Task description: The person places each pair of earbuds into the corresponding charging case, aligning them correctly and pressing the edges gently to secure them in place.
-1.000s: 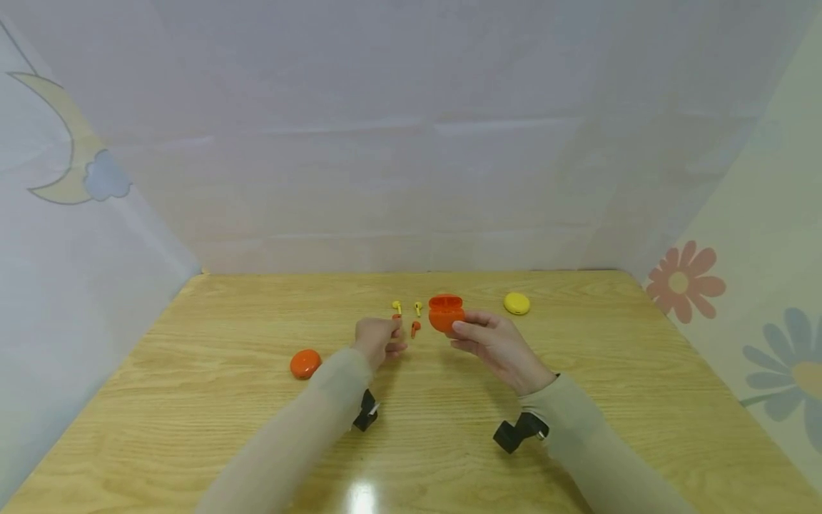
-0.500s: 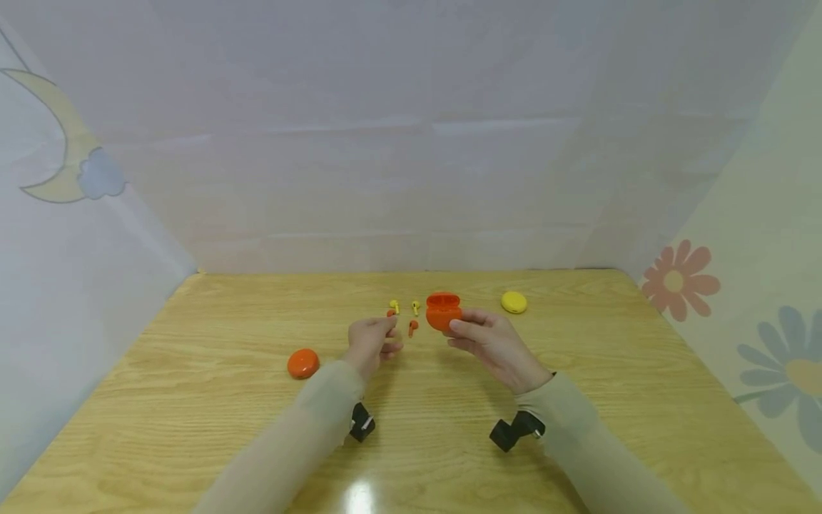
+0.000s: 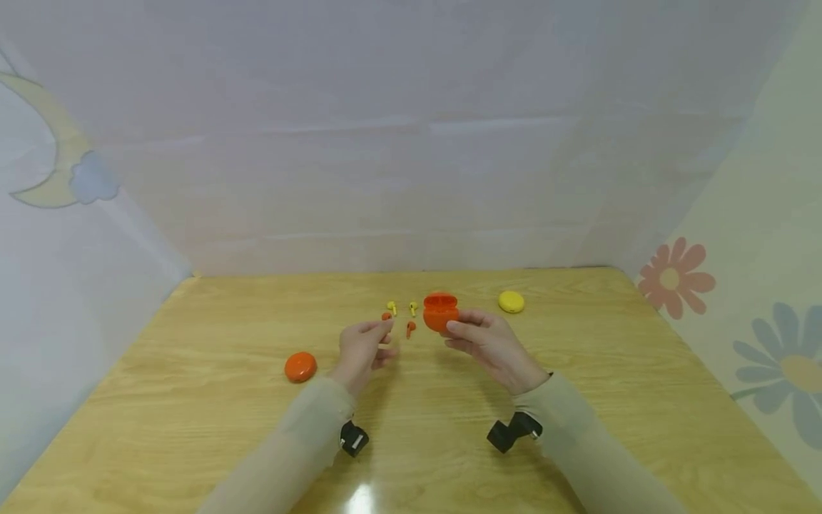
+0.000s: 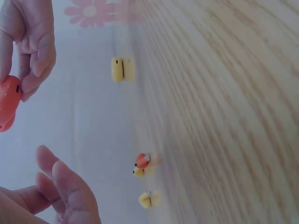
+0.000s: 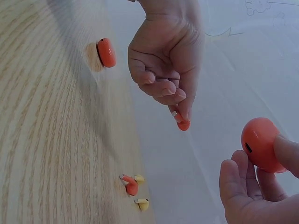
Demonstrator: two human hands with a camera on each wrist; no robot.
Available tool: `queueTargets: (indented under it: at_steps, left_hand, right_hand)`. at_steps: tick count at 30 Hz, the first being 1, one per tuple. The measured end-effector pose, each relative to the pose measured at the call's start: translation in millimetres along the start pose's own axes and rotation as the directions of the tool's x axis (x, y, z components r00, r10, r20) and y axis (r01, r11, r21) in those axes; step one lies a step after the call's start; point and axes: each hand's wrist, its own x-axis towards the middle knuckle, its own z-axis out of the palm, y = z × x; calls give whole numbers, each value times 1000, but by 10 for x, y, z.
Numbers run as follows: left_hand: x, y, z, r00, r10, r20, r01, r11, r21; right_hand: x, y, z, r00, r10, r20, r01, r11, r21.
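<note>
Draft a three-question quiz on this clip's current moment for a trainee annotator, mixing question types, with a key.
1. What colour is the earbud pinched by the left hand?
A) yellow
B) orange
C) white

2. True or false: the orange case held in the right hand stands open.

3. How many earbuds lie on the table, and in which colours?

Key
1. B.
2. True.
3. Three: a yellow earbud, a second yellow earbud and a loose orange earbud.
</note>
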Motion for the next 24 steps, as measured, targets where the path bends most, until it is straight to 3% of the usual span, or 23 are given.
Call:
queueTargets:
  at_steps: [17,24]
  left_hand:
    - [-133,43,-14,1000,26,9,-26,1000,-5]
    - [-199,92,-15,998,66,5,-66,997,-32]
  right_hand:
    - [6,-3,28,1000,2,-1,-2,1000,-9]
    - [26,4,53,1000,6,-18,-7,1000,-19]
